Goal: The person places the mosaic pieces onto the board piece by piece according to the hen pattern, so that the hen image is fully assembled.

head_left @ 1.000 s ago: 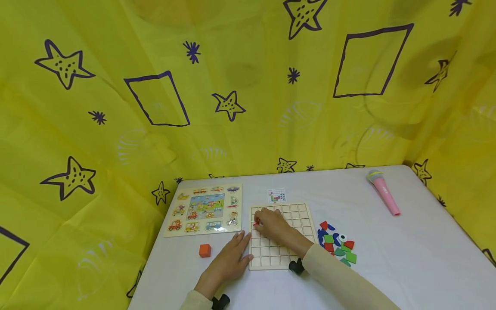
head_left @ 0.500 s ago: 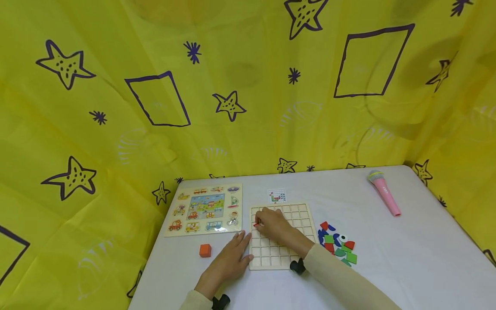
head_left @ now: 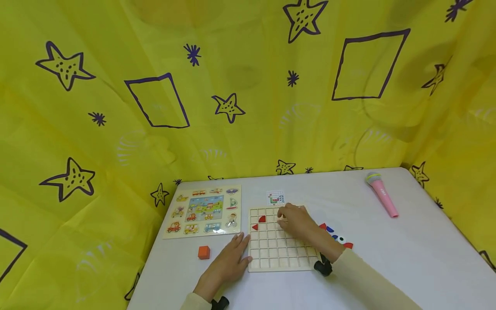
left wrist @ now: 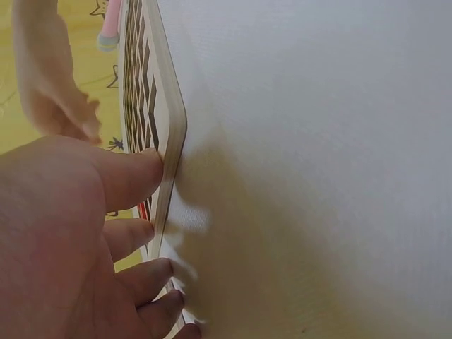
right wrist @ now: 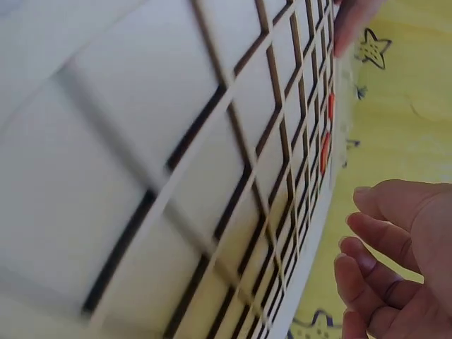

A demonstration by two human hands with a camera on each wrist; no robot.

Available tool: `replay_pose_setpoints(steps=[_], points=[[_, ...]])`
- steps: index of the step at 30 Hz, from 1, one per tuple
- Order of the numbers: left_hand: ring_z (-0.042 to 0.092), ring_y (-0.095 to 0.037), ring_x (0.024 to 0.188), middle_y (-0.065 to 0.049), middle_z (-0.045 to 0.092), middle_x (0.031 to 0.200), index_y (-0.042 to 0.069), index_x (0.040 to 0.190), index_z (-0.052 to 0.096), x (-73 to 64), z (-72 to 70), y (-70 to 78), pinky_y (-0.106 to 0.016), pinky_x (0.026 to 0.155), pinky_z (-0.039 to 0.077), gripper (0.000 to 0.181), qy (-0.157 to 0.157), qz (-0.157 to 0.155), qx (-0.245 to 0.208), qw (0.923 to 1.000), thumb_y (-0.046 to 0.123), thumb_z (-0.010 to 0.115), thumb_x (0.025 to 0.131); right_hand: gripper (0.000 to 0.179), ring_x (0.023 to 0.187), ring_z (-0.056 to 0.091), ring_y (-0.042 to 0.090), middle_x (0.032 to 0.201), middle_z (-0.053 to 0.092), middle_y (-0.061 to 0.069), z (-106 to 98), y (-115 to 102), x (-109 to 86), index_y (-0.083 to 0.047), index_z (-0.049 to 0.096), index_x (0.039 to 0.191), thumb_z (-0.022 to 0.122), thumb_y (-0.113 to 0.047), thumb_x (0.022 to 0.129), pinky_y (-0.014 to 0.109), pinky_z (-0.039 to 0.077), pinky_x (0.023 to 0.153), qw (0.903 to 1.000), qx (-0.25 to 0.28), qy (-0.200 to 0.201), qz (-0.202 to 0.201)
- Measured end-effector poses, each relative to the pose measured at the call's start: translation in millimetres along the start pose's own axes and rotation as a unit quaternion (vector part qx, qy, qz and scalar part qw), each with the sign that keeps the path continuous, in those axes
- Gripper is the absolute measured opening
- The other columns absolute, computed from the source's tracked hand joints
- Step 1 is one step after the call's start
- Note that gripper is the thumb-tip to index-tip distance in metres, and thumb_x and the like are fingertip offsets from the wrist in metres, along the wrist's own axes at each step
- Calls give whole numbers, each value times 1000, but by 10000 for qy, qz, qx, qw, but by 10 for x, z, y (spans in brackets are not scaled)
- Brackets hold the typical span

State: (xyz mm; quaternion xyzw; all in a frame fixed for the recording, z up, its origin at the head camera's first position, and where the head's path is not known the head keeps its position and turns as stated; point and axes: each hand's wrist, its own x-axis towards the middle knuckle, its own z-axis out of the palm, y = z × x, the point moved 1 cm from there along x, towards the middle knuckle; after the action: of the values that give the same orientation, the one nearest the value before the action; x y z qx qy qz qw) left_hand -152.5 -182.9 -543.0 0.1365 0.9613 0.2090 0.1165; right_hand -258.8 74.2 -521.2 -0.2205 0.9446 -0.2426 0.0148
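Note:
A wooden grid board (head_left: pixel 270 261) lies on the table, with a red quarter-circle piece (head_left: pixel 262 219) and a red triangular piece (head_left: pixel 255 227) in cells near its left side. My left hand (head_left: pixel 230 258) rests against the board's left edge, fingers extended; in the left wrist view its thumb (left wrist: pixel 134 176) touches the wooden rim. Over the upper right of the board is my right hand (head_left: pixel 298 220). Its fingers (right wrist: pixel 374 233) are loosely bent and hold nothing in the right wrist view. Behind the board lies a small picture card (head_left: pixel 276 197).
Loose colored pieces (head_left: pixel 341 239) lie right of the board, partly hidden by my right arm. A vehicle picture puzzle (head_left: pixel 236 224) and an orange cube (head_left: pixel 203 252) are on the left. A pink toy microphone (head_left: pixel 383 196) lies at the far right.
My right hand has left the red triangular piece at the board's left side and moved right, uncovering both red pieces. My left hand stays at the board's edge.

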Motion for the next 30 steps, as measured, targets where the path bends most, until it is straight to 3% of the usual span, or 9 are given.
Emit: replay_pose_setpoints(steps=[5, 11, 18, 24, 30], points=[[28, -39, 159, -13, 32, 172, 13, 165, 37, 0, 2, -7, -60, 125, 32, 70, -2, 9, 7, 10000, 39, 62, 105, 21, 95, 65, 22, 100, 66, 1, -255, 285, -246, -9, 73, 115, 76, -21, 98, 45, 44, 84, 9995, 181, 101, 249], [27, -38, 160, -13, 31, 173, 13, 166, 36, 15, 26, -39, -59, 126, 32, 70, 9, -2, 31, 10000, 40, 60, 106, 26, 98, 66, 29, 110, 69, 10, -494, 658, -526, -6, 72, 118, 74, -23, 99, 54, 46, 88, 9957, 406, 64, 827], [28, -40, 159, -15, 31, 172, 12, 165, 36, 13, 35, -40, -60, 125, 32, 70, 22, 44, 56, 10000, 40, 61, 106, 28, 87, 60, 24, 105, 66, 13, -681, 1050, -825, -3, 70, 114, 75, -24, 97, 43, 57, 75, 9838, 689, -505, 1579], [27, -41, 159, -16, 31, 172, 11, 165, 36, 9, 17, -29, -60, 125, 31, 69, 47, 96, 70, 9999, 40, 60, 107, 38, 92, 57, 27, 100, 62, 10, -682, 1224, -1021, -2, 67, 112, 83, -30, 91, 49, 54, 78, 9811, 716, -891, 1563], [29, -41, 159, -16, 32, 171, 11, 165, 36, 13, 27, -17, -61, 125, 32, 71, 23, 101, 80, 9999, 39, 62, 105, 23, 89, 55, 23, 94, 59, 6, -647, 1256, -1097, -3, 67, 110, 78, -18, 96, 40, 53, 76, 9849, 816, -640, 1387]])
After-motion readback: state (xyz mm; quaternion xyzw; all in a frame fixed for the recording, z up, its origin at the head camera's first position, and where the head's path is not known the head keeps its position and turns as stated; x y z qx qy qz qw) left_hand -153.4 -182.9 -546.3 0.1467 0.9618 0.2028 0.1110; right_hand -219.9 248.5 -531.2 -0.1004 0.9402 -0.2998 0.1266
